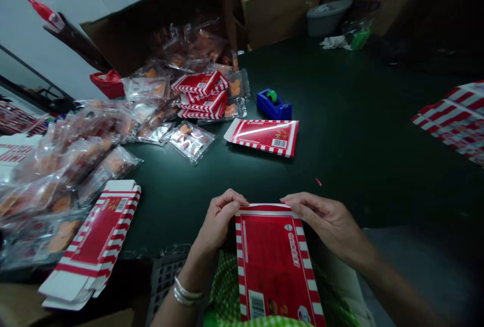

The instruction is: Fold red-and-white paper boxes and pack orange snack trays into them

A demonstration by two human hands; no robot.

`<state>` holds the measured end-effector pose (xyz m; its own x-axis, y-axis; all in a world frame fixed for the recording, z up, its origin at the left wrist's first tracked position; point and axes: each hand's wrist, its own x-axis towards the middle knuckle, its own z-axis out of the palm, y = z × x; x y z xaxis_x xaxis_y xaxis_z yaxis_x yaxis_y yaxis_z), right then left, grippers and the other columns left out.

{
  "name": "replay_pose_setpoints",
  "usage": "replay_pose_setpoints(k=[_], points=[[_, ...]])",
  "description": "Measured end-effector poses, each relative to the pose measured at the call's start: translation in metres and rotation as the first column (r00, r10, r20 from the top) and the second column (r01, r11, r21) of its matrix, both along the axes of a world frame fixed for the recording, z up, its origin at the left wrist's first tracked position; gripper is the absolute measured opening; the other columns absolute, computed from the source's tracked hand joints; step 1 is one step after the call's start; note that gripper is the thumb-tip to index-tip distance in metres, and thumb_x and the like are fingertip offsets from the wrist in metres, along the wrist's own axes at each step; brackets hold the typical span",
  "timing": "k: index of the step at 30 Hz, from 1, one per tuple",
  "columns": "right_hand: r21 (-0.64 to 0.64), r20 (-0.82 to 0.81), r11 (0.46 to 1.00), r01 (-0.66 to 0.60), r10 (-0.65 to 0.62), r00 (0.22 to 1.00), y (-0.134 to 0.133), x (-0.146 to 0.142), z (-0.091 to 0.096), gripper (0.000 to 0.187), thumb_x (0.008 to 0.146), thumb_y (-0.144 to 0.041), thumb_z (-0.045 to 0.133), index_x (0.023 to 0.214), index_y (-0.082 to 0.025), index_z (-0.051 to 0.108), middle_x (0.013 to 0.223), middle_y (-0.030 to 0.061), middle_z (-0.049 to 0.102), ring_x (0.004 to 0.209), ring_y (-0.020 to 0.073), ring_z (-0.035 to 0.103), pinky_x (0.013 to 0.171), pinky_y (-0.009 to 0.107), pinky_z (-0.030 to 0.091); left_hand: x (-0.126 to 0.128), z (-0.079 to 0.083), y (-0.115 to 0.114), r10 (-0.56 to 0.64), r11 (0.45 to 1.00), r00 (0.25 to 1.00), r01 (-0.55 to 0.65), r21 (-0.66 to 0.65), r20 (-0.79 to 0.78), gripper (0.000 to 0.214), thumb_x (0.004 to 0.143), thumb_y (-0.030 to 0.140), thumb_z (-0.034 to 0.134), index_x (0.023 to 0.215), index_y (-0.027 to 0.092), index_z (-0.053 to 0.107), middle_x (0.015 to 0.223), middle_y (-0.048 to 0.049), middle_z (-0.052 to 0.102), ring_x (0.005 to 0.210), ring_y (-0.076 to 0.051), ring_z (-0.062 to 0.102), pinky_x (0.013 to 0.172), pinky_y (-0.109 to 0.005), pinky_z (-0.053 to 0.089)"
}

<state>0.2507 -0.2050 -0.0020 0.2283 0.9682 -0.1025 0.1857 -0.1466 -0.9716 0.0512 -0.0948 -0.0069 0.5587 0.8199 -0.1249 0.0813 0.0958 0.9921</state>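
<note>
Well to the left of the fingers (302, 203), clear plastic packets (49, 191) of orange pieces are heaped on a dark green bench (212, 180), and a flat striped carton blank (94, 241) is laid at their edge. A metal bangle (185, 291) is worn on the left hand's (217, 221) wrist. A flattened red-and-white striped carton (274, 266) is gripped along its top edge by the left hand and the right hand (325, 218), with the fingers closed on the card. Its lower part is laid against green checked cloth (227, 286). Ahead of the fingers, a red carton blank (262, 137) is laid flat, just before a blue tape dispenser (274, 105). Further right, striped cartons (454, 120) are piled.
</note>
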Motion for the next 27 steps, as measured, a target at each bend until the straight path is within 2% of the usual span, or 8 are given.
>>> replay_pose_setpoints(k=[3, 5, 8, 10, 18, 21, 24, 27], points=[[-0.044, 0.001, 0.999, -0.004, 0.005, 1.000, -0.001, 0.002, 0.007, 0.022, 0.083, -0.039, 0.058, 0.074, -0.020, 0.063, 0.092, 0.0042, 0.069, 0.082, 0.0191, 0.064, 0.071, 0.028, 0.051, 0.004, 0.006, -0.002, -0.024, 1.000, 0.995, 0.024, -0.002, -0.097, 0.022, 0.077, 0.030, 0.063, 0.061, 0.016, 0.056, 0.064, 0.0031, 0.051, 0.061, -0.011, 0.044, 0.060, -0.023, 0.036], [-0.058, 0.016, 0.997, -0.052, 0.053, 0.998, 0.003, 0.006, 0.012, 0.017, 0.078, -0.033, 0.062, 0.069, -0.020, 0.058, 0.089, 0.0036, 0.068, 0.079, 0.0183, 0.063, 0.066, 0.027, 0.050, 0.008, 0.011, 0.000, -0.088, 0.995, 0.981, 0.096, 0.039, -0.171, 0.013, 0.072, 0.027, 0.068, 0.070, 0.017, 0.060, 0.066, 0.0036, 0.050, 0.062, -0.011, 0.044, 0.058, -0.023, 0.035], [-0.125, 0.055, 0.984, -0.128, 0.136, 0.989, 0.013, 0.012, 0.022, 0.012, 0.075, -0.031, 0.063, 0.074, -0.021, 0.059, 0.079, 0.0028, 0.067, 0.071, 0.0174, 0.062, 0.059, 0.026, 0.049, 0.013, 0.020, 0.010, -0.215, 0.964, 0.955, 0.242, 0.113, -0.206, 0.012, 0.073, 0.024, 0.067, 0.083, 0.018, 0.069, 0.076, 0.0000, 0.056, 0.071, -0.013, 0.051, 0.065, -0.025, 0.039], [-0.171, 0.063, 0.975, -0.141, 0.154, 0.986, 0.019, 0.014, 0.029, 0.015, 0.076, -0.035, 0.062, 0.077, -0.021, 0.062, 0.075, 0.0031, 0.067, 0.067, 0.0176, 0.062, 0.056, 0.027, 0.049, 0.014, 0.027, 0.017, -0.257, 0.952, 0.946, 0.283, 0.115, -0.199, 0.010, 0.075, 0.025, 0.064, 0.076, 0.018, 0.070, 0.074, -0.0015, 0.058, 0.070, -0.014, 0.052, 0.066, -0.027, 0.041], [-0.071, 0.013, 0.997, -0.033, 0.034, 0.999, 0.017, -0.006, 0.023, 0.022, 0.079, -0.041, 0.060, 0.081, -0.021, 0.068, 0.089, 0.0047, 0.070, 0.076, 0.0196, 0.065, 0.065, 0.028, 0.053, 0.007, 0.024, 0.014, -0.188, 0.979, 0.967, 0.198, 0.047, -0.173, 0.013, 0.079, 0.023, 0.058, 0.072, 0.016, 0.067, 0.071, -0.0001, 0.062, 0.067, -0.012, 0.052, 0.066, -0.024, 0.041], [-0.161, -0.123, 0.978, -0.133, 0.114, 0.986, 0.026, 0.000, 0.020, 0.021, 0.076, -0.041, 0.064, 0.080, -0.020, 0.067, 0.089, 0.0055, 0.072, 0.076, 0.0198, 0.066, 0.063, 0.028, 0.053, 0.003, 0.020, 0.013, -0.236, 0.971, 0.958, 0.240, 0.005, -0.166, 0.017, 0.083, 0.023, 0.053, 0.077, 0.016, 0.067, 0.071, -0.0002, 0.062, 0.065, -0.011, 0.051, 0.064, -0.023, 0.040], [-0.279, -0.286, 0.906, -0.318, 0.238, 0.928, 0.051, 0.015, 0.026, 0.019, 0.066, -0.036, 0.072, 0.069, -0.019, 0.064, 0.080, 0.0050, 0.073, 0.070, 0.0186, 0.066, 0.061, 0.029, 0.052, 0.002, 0.019, 0.018, -0.297, 0.953, 0.943, 0.301, 0.006, -0.146, 0.015, 0.083, 0.023, 0.054, 0.077, 0.016, 0.066, 0.069, 0.0007, 0.061, 0.063, -0.010, 0.050, 0.062, -0.022, 0.039], [-0.329, -0.264, 0.861, -0.387, 0.310, 0.913, 0.070, 0.022, 0.038, 0.017, 0.059, -0.031, 0.076, 0.062, -0.019, 0.065, 0.068, 0.0029, 0.071, 0.061, 0.0160, 0.064, 0.057, 0.027, 0.051, 0.001, 0.019, 0.024, -0.312, 0.949, 0.941, 0.316, 0.006, -0.127, 0.014, 0.082, 0.023, 0.055, 0.076, 0.016, 0.066, 0.067, 0.0017, 0.060, 0.061, -0.010, 0.048, 0.061, -0.022, 0.038]])
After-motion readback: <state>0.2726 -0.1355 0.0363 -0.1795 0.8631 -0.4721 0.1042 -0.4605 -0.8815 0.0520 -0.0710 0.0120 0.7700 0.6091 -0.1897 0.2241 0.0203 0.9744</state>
